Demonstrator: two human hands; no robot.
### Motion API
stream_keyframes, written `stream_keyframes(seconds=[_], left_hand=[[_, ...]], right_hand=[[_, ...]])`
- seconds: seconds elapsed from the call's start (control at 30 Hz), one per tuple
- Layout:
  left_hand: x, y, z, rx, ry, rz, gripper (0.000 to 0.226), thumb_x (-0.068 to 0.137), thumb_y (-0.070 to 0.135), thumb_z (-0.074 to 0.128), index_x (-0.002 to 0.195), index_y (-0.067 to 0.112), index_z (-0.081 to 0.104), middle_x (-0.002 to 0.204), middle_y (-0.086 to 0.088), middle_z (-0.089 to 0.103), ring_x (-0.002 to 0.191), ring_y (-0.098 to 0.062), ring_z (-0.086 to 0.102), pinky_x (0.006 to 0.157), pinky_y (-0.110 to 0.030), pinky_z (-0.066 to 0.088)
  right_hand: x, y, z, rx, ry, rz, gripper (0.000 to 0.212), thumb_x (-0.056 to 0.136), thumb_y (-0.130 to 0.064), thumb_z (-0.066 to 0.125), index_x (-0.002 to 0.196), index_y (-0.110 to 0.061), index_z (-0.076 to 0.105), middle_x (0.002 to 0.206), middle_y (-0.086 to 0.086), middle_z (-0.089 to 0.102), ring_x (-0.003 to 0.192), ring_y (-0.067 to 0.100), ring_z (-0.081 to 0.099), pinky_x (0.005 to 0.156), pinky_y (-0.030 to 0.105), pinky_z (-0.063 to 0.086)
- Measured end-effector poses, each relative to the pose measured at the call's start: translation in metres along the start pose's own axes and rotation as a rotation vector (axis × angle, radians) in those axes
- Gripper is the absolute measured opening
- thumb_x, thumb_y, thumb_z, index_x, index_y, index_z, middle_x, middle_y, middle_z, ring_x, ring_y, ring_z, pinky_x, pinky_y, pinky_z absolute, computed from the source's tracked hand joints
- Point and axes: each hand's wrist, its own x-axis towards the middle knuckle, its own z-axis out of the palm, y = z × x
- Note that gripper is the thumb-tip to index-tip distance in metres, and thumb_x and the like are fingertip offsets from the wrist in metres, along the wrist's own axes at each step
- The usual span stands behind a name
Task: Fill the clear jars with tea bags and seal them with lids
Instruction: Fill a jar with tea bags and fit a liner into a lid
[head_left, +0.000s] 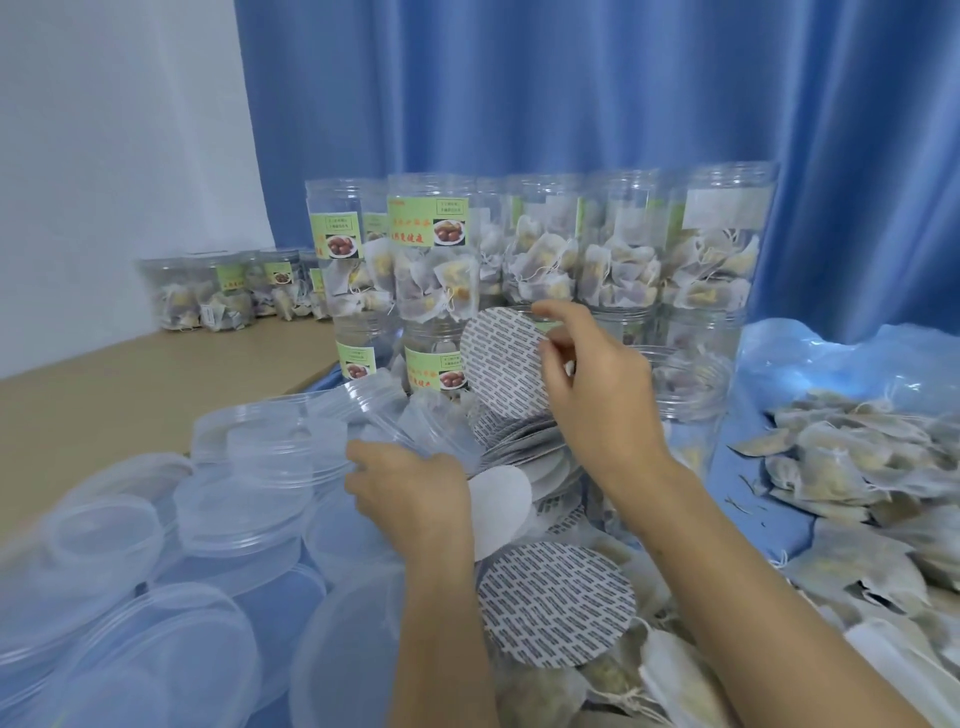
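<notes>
Seal disc (506, 361), printed side facing cam, held up on edge in front of the jar stack. R hand (592, 384) pinches its right rim w/ fingers (550, 312) and thumb. More discs (524, 457) fanned in a loose stack just below; one lies flat, print up (556, 603), near the R forearm; a plain white one (498, 506) sits beside the L hand.

L hand (410, 483) low, fingers curled over the edge of a clear lid (363, 415); grip looks like a hold but motion blur, so not certain how firm.

Jars (519, 249) stacked two high behind, filled w/ tea bags, green labels, tops look open. One jar (685, 384) right of the R hand, mouth open, partly filled. Capped jars (208, 291) far left.

Risks, my read:
- discs thin and stacked tight; two may lift as one
- disc could go into lid wrong side up
- stacked jars close to the R hand; a knock could topple them
- lids (234, 493) heaped loosely, may slide when one is pulled out

Loose tea bags (857, 467) piled right and in foreground. Blue cloth (753, 431) under the work; bare tan desk (130, 384) to left. Blue curtain (571, 104) behind, white wall (114, 130) left.
</notes>
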Motion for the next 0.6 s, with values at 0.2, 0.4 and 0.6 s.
stream_keyframes(seconds=[0.2, 0.4, 0.6], left_hand=[[0.002, 0.007, -0.010, -0.224, 0.170, 0.064, 0.049, 0.082, 0.004, 0.061, 0.130, 0.001, 0.048, 0.128, -0.017, 0.052, 0.114, -0.033, 0.051, 0.096, -0.040, 0.042], [-0.004, 0.024, -0.025, -0.413, 0.206, 0.191, 0.040, 0.079, 0.004, 0.064, 0.116, 0.018, 0.063, 0.100, 0.006, 0.062, 0.088, -0.016, 0.058, 0.076, -0.024, 0.041], [-0.015, 0.035, -0.029, -0.706, -0.154, 0.161, 0.042, 0.071, -0.005, 0.071, 0.106, 0.018, 0.066, 0.098, -0.002, 0.072, 0.087, -0.014, 0.068, 0.087, -0.034, 0.055]], right_hand=[[0.002, 0.000, 0.001, 0.125, 0.082, 0.135, 0.031, 0.090, -0.008, 0.059, 0.120, -0.013, 0.065, 0.097, 0.002, 0.070, 0.082, 0.009, 0.061, 0.080, 0.007, 0.040], [0.003, -0.004, -0.005, 0.479, 0.102, 0.179, 0.022, 0.084, -0.009, 0.069, 0.099, -0.025, 0.072, 0.081, -0.017, 0.069, 0.075, 0.000, 0.067, 0.079, 0.020, 0.055], [0.001, -0.016, -0.004, 0.149, 0.244, -0.352, 0.019, 0.076, 0.004, 0.071, 0.092, -0.005, 0.076, 0.087, 0.005, 0.074, 0.072, 0.012, 0.070, 0.071, 0.020, 0.054]])
